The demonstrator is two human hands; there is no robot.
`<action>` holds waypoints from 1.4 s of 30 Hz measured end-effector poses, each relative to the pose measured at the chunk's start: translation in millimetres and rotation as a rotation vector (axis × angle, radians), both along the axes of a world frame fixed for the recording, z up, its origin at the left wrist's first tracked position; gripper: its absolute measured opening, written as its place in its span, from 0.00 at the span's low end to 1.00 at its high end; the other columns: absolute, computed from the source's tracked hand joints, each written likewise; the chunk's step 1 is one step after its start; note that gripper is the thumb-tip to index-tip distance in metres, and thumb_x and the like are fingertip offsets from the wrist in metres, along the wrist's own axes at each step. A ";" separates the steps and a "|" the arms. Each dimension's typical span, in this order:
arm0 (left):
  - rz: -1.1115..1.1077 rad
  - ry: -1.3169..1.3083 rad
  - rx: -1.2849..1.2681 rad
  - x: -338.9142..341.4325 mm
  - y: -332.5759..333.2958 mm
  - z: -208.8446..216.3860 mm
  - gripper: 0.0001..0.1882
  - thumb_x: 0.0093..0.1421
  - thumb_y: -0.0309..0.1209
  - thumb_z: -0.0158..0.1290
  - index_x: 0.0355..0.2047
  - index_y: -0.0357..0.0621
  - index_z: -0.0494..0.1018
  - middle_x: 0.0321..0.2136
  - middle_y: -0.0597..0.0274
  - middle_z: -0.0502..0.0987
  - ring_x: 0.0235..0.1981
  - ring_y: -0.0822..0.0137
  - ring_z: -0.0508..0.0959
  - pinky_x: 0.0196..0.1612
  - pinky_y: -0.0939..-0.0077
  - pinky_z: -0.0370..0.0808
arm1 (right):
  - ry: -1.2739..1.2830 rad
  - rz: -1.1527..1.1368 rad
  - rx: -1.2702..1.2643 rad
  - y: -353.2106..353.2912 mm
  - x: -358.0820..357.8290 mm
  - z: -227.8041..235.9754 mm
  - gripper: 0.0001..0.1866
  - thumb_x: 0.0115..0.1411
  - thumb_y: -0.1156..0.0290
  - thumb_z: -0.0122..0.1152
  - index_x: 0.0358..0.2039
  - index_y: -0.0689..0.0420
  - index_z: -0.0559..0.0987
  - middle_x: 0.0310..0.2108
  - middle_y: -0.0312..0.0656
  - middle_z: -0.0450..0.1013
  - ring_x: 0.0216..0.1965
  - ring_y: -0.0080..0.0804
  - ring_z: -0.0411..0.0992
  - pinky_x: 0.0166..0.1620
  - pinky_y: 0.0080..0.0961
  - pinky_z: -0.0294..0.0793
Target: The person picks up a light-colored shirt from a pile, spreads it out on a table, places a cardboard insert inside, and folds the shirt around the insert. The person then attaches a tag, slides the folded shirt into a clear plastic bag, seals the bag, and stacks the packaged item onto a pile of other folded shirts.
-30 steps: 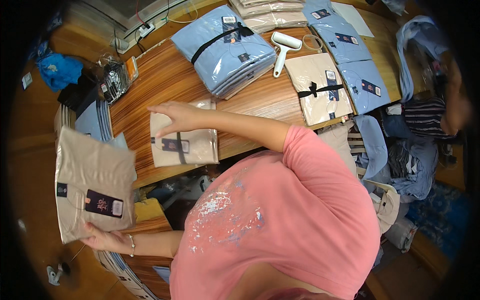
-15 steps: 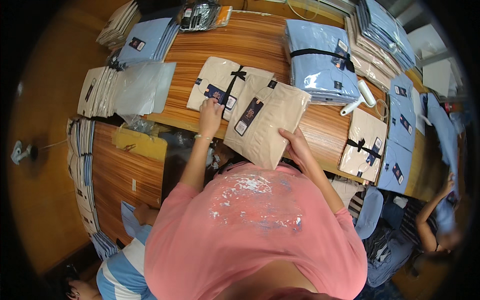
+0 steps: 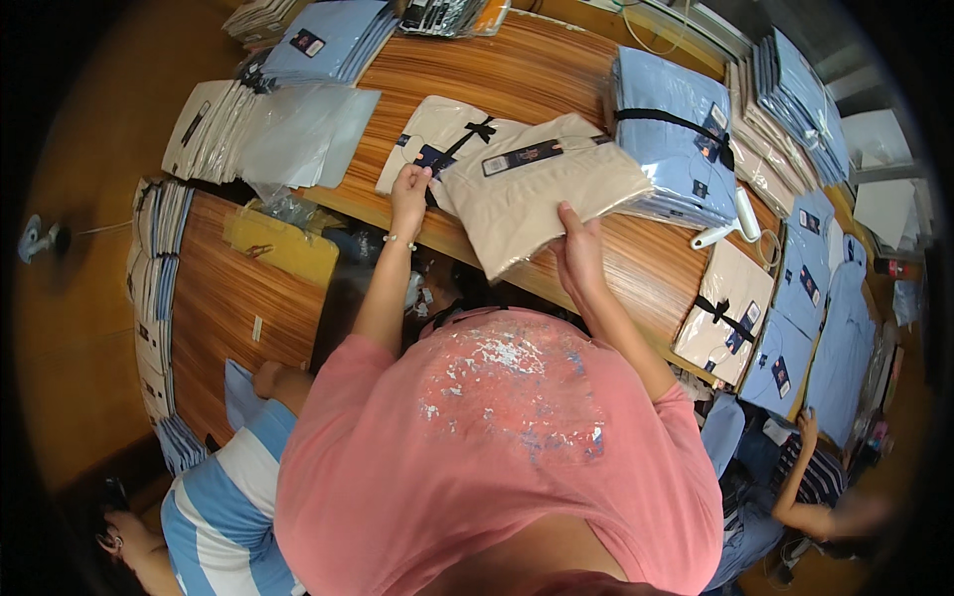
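One bag (image 3: 547,204) is overlapping a tied pack (image 3: 437,124) at the tabletop's (image 3: 497,84) front edge; right hand (image 3: 579,248) is pinching it, left hand (image 3: 407,199) is bordering it, grip can't tell. Apparently positioning; next move seemingly needing even support.

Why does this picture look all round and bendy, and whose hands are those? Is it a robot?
No robot here, just a person in a pink shirt. A camera on that person's head looks down, and its very wide lens bends straight edges. The right hand holds a clear-wrapped beige packet, thumb on top. The left hand is near its left edge; I can't tell what those fingers touch. Partly underneath is a ribbon-tied beige packet. Also on the wooden table are a blue stack with a black band and a white roller with a handle.
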State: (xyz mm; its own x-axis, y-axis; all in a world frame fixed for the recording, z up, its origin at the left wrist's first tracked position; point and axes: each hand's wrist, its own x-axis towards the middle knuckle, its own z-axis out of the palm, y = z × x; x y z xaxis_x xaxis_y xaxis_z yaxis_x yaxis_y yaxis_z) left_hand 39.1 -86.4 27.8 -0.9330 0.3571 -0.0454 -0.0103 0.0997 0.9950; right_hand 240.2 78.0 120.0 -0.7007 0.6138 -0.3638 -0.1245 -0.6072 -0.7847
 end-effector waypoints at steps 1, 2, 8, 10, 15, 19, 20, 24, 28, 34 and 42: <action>0.037 -0.020 0.016 1.3 -5.7 5.8 0.07 0.60 0.29 0.50 0.26 0.43 0.66 0.20 0.73 0.67 0.22 0.80 0.63 0.27 0.88 0.60 | 0.022 -0.013 -0.042 -6.8 -11.2 -10.9 0.21 0.61 0.73 0.47 0.54 0.61 0.59 0.51 0.45 0.63 0.50 0.34 0.65 0.48 0.31 0.68; 0.076 -0.039 0.032 2.1 -11.1 11.6 0.06 0.60 0.28 0.50 0.26 0.43 0.67 0.20 0.73 0.68 0.23 0.80 0.64 0.27 0.89 0.60 | 0.044 -0.023 -0.085 -13.8 -24.3 -19.3 0.20 0.61 0.73 0.47 0.54 0.61 0.59 0.51 0.45 0.63 0.50 0.34 0.65 0.48 0.32 0.68; -0.059 0.429 -0.484 8.0 -25.5 34.3 0.14 0.49 0.30 0.61 0.30 0.39 0.67 0.20 0.69 0.66 0.22 0.76 0.64 0.26 0.82 0.66 | -0.002 0.153 -0.379 -31.2 -76.4 -78.9 0.20 0.62 0.71 0.46 0.54 0.58 0.59 0.51 0.42 0.62 0.47 0.35 0.65 0.46 0.34 0.69; -0.010 0.434 -0.580 5.9 -48.5 30.7 0.16 0.48 0.31 0.62 0.31 0.39 0.67 0.20 0.68 0.66 0.22 0.75 0.64 0.26 0.80 0.66 | -0.173 0.772 -0.051 -33.1 -51.5 -57.4 0.26 0.58 0.66 0.54 0.55 0.57 0.60 0.54 0.44 0.59 0.51 0.33 0.62 0.48 0.41 0.66; 0.054 0.368 -0.465 5.6 -67.1 8.0 0.23 0.44 0.30 0.65 0.34 0.41 0.61 0.22 0.66 0.66 0.23 0.72 0.65 0.27 0.79 0.67 | 0.276 0.957 2.082 -29.5 -60.2 4.9 0.40 0.44 0.62 0.68 0.57 0.50 0.60 0.58 0.44 0.56 0.60 0.41 0.53 0.56 0.57 0.53; 0.049 0.314 -0.521 9.7 -39.4 32.5 0.21 0.48 0.33 0.59 0.36 0.42 0.60 0.22 0.54 0.70 0.25 0.55 0.72 0.30 0.65 0.70 | 0.233 1.106 2.264 -19.3 -109.6 -28.8 0.39 0.45 0.60 0.64 0.59 0.46 0.59 0.62 0.43 0.52 0.64 0.44 0.45 0.59 0.61 0.45; 0.063 0.311 -0.531 13.0 -39.2 41.9 0.19 0.49 0.33 0.58 0.35 0.42 0.60 0.21 0.53 0.70 0.25 0.53 0.73 0.29 0.65 0.69 | 0.209 1.125 2.228 -20.6 -117.6 -28.7 0.38 0.47 0.59 0.62 0.59 0.46 0.59 0.62 0.43 0.52 0.64 0.44 0.46 0.59 0.61 0.45; 0.073 0.319 -0.591 28.1 -35.1 74.9 0.13 0.54 0.33 0.52 0.36 0.44 0.61 0.18 0.52 0.71 0.24 0.48 0.73 0.27 0.61 0.68 | 0.011 1.213 2.099 -20.8 -154.4 -24.8 0.32 0.52 0.57 0.55 0.58 0.47 0.61 0.62 0.44 0.52 0.64 0.45 0.47 0.58 0.61 0.46; 0.087 0.271 -0.535 38.8 -31.0 97.5 0.13 0.55 0.33 0.51 0.36 0.43 0.61 0.20 0.50 0.73 0.24 0.48 0.74 0.28 0.60 0.68 | -0.037 1.229 2.002 -25.4 -169.8 -29.9 0.31 0.52 0.59 0.53 0.57 0.50 0.62 0.62 0.44 0.53 0.64 0.43 0.48 0.58 0.63 0.46; -0.024 0.232 -0.533 66.0 -23.8 103.3 0.14 0.55 0.36 0.50 0.37 0.43 0.63 0.20 0.49 0.72 0.23 0.49 0.73 0.28 0.62 0.69 | -0.135 1.233 1.974 -52.4 -167.0 -50.7 0.43 0.49 0.54 0.57 0.63 0.49 0.51 0.63 0.50 0.49 0.65 0.44 0.43 0.57 0.68 0.37; 0.327 0.023 -0.631 -8.2 -128.3 -14.5 0.38 0.52 0.53 0.53 0.51 0.31 0.60 0.43 0.38 0.70 0.42 0.49 0.74 0.47 0.67 0.69 | 0.292 1.228 1.081 9.1 -170.5 -42.3 0.33 0.47 0.63 0.62 0.55 0.56 0.66 0.55 0.51 0.61 0.59 0.44 0.55 0.58 0.36 0.56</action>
